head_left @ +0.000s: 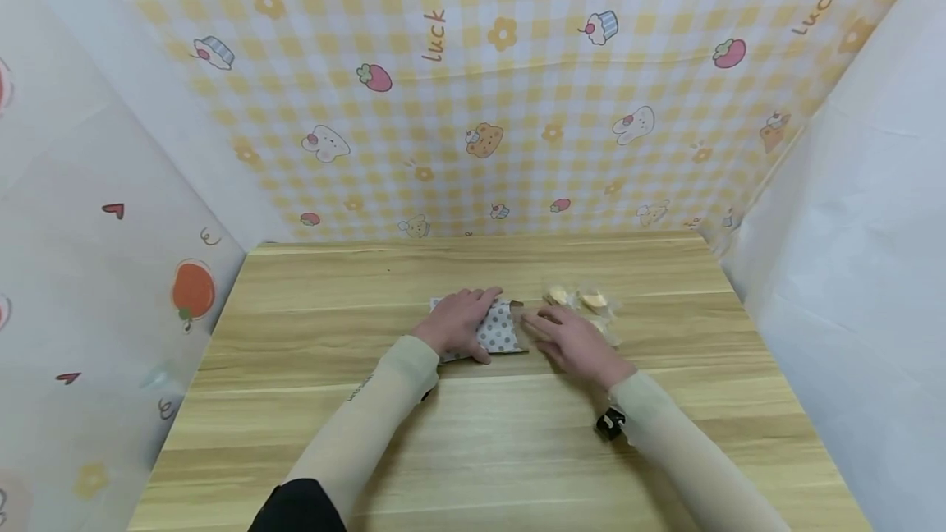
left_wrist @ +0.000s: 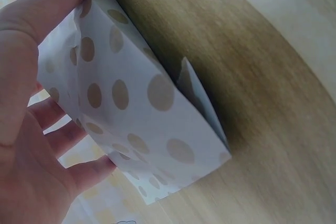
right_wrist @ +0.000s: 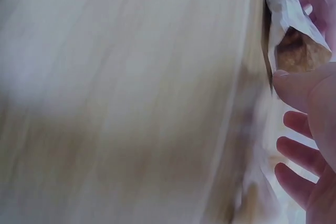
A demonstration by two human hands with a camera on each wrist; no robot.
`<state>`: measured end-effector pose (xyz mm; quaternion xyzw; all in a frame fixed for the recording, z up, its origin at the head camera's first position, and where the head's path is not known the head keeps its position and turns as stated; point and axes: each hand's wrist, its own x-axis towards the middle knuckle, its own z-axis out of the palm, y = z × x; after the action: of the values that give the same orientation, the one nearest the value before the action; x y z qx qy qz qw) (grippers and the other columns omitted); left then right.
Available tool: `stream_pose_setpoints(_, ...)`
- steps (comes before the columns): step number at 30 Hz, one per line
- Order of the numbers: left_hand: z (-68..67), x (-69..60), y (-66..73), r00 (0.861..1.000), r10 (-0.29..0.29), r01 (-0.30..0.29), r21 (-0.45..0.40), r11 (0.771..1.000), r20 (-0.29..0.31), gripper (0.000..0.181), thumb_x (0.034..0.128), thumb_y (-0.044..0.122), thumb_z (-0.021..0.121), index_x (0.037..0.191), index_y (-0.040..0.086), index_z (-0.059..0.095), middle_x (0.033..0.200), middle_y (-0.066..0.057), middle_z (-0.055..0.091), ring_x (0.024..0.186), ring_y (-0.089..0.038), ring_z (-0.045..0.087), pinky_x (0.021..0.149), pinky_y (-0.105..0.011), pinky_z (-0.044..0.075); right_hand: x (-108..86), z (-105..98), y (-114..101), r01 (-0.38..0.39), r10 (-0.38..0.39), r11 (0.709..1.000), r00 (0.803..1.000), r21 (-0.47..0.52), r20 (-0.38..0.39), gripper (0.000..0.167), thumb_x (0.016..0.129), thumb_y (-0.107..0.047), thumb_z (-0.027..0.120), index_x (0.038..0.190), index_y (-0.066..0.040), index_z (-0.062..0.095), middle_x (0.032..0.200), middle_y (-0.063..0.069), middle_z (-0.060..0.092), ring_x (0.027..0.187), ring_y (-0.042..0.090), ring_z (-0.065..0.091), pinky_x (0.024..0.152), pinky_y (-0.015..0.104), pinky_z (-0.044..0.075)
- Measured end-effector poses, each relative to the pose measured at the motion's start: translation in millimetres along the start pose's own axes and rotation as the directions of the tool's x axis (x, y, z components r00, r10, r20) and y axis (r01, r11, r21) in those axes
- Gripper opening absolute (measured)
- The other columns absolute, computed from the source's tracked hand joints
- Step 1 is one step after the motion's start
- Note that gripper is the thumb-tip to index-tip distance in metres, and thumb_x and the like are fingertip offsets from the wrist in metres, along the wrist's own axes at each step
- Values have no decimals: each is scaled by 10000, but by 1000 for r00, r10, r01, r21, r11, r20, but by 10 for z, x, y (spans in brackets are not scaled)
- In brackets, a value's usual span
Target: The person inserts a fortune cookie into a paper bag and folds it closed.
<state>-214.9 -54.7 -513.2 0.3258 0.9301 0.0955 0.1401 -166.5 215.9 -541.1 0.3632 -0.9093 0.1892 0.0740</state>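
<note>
A white paper bag with tan dots (head_left: 498,329) lies on the wooden table, its mouth facing right. My left hand (head_left: 458,325) holds the bag, thumb along one side and fingers at the other, as the left wrist view shows. Close by the mouth is my right hand (head_left: 576,345), its fingers loosely bent and apart. In the right wrist view, the right thumb (right_wrist: 296,87) overlaps the edge of the bag's brown inside (right_wrist: 299,51); whether it touches the paper I cannot tell. Small pale yellow pieces in clear wrappers (head_left: 594,300) lie just beyond the right hand, which partly hides one.
The wooden table (head_left: 473,450) reaches a yellow checked cloth wall (head_left: 473,187) at the back. White cloth sheets stand at the left (head_left: 111,269) and right (head_left: 850,212) sides.
</note>
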Motion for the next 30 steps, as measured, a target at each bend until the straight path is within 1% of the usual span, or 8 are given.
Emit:
stream_pose_setpoints(3,-3,-4,-5,1000,1,-1,-6,1000,-1,1260,698,540,958,1658,116,260,1546,-112,528,1355,-326,541,1124,-492,458,-50,-52,25,-8,8,1000,1000,-29,-28,568,908,-127,822,1444,-96,635,1350,202,657,1202,370,645,1016,541,543)
stream_pose_setpoints(6,-2,-5,-8,1000,1,-1,-12,1000,-3,1261,694,536,961,1658,121,262,1542,-107,532,1348,-324,544,1123,-496,458,-106,-110,63,-18,15,998,998,-54,-55,589,886,-134,841,1436,-85,637,1351,200,658,1205,366,642,1029,541,534)
stream_pose_setpoints(9,5,-3,-7,1000,2,-2,-17,1000,-2,1258,693,532,964,1657,125,264,1538,-104,535,1343,-319,545,1124,-496,456,-173,-180,110,-33,27,996,997,-84,-74,614,858,-138,859,1428,-72,638,1332,192,666,1194,364,644,1030,547,530)
stream_pose_setpoints(14,9,0,-7,1000,4,-4,-9,1000,2,1266,696,536,960,1662,125,252,1541,-104,531,1347,-319,542,1124,-495,456,-314,-293,202,-83,73,989,993,-118,-88,642,847,-134,872,1441,-91,633,1327,229,663,1204,414,629,1006,588,532)
stream_pose_setpoints(18,7,-1,-9,1000,8,-8,-8,1000,-4,1268,695,537,961,1660,118,254,1540,-109,533,1348,-323,543,1122,-496,459,-434,-365,266,-125,114,982,990,-144,-82,668,843,-170,884,1453,-93,624,1360,238,642,1236,429,603,1020,600,518)
stream_pose_setpoints(22,8,-6,-11,1000,8,-9,-11,1000,-10,1265,694,529,964,1659,112,260,1542,-113,530,1350,-327,542,1122,-499,458,-535,-418,300,-159,150,975,986,-157,-69,680,834,-206,894,1444,-73,625,1380,229,625,1248,434,592,1021,616,509)
stream_pose_setpoints(26,9,-9,-5,1000,6,-6,-13,1000,-7,1265,696,522,965,1659,99,262,1546,-119,526,1351,-329,541,1125,-499,455,-603,-432,310,-201,198,967,979,-157,-40,707,829,-224,899,1456,-69,612,1393,237,609,1237,443,583,1019,621,507)
stream_pose_setpoints(30,10,-7,3,1000,6,-6,-13,1000,-3,1258,700,514,965,1656,91,266,1546,-119,525,1353,-328,540,1126,-498,455,-649,-410,317,-242,243,959,970,-149,-10,720,842,-223,889,1479,-68,591,1436,245,579,1267,453,563,1012,627,511)
